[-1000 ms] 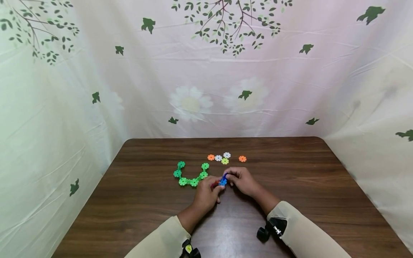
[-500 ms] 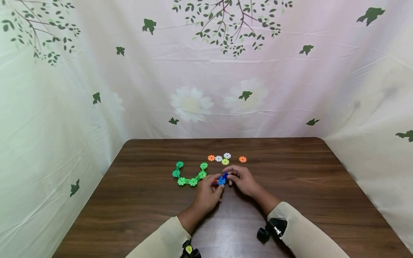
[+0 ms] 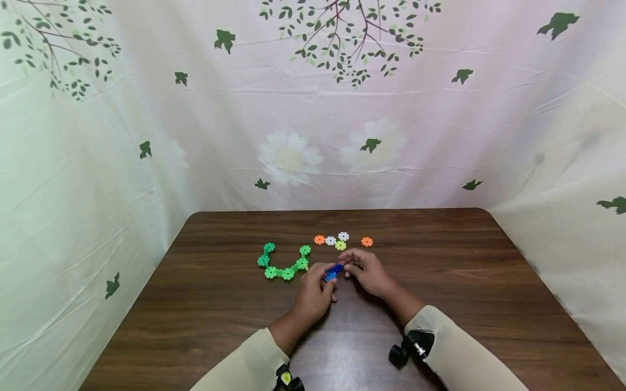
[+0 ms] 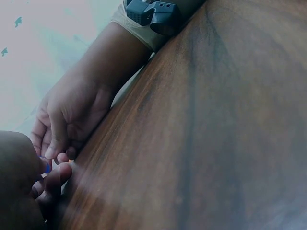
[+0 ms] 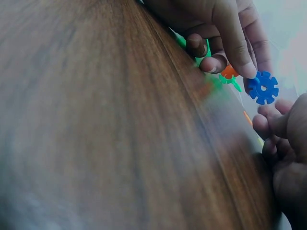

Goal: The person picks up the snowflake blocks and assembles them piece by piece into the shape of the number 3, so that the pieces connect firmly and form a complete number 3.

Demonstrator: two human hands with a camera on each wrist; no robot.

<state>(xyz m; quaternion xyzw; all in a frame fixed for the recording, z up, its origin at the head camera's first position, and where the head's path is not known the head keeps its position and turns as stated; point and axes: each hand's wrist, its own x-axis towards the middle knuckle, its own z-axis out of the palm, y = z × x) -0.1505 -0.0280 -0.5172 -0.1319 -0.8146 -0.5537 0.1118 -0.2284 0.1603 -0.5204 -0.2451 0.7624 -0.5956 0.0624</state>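
My left hand [image 3: 313,292] pinches a blue notched building disc [image 3: 331,275] between thumb and fingers. In the right wrist view its thumb lies at the edge of a blue disc [image 5: 264,88], with an orange disc [image 5: 229,72] just behind. Joined to the blue disc is a darker blue disc [image 3: 338,267], seen nearly edge-on. The thumb and forefinger of my right hand [image 3: 368,273] pinch the end of that darker one. A U-shaped chain of green discs [image 3: 287,273] runs to the left hand's knuckles, where the hand hides what follows.
Behind the hands lie loose discs on the brown wooden table [image 3: 440,260]: an orange disc [image 3: 319,239], two white ones [image 3: 343,236], a yellow disc [image 3: 340,245] and another orange disc [image 3: 367,241]. A printed curtain [image 3: 313,108] surrounds the table's far side.
The blue discs have shifted slightly left and turned flatter, and the red-orange piece beside them is now hidden in the head view. The green chain has slid a little left.
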